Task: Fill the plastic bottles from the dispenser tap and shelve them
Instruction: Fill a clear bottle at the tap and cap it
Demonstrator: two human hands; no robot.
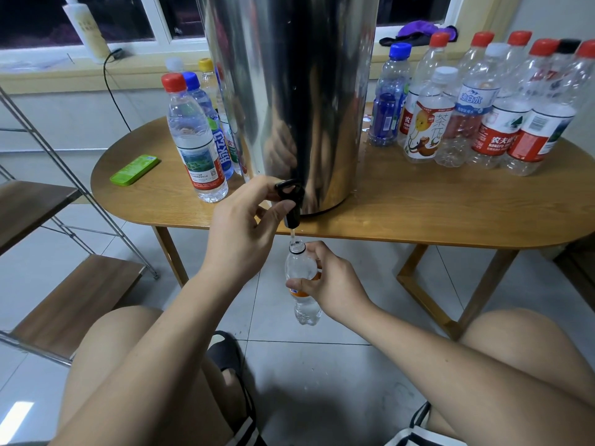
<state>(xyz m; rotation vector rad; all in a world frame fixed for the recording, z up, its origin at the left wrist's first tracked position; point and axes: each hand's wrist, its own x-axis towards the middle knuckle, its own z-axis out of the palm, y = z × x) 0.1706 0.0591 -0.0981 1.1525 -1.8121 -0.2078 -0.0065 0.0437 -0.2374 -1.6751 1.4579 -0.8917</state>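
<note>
A tall steel dispenser stands on the oval wooden table. Its black tap juts over the table's front edge. My left hand grips the tap lever. Below the spout, my right hand holds a small uncapped clear bottle with an orange label, upright, its mouth right under the tap. A thin stream of water falls into it. Filled capped bottles stand left of the dispenser. Several empty capped bottles crowd the table's right side.
A metal-framed rack with wooden shelves stands at the left, low beside the table. A green flat case lies on the table's left end. A black cable hangs from the windowsill. My knees and a black sandal are below.
</note>
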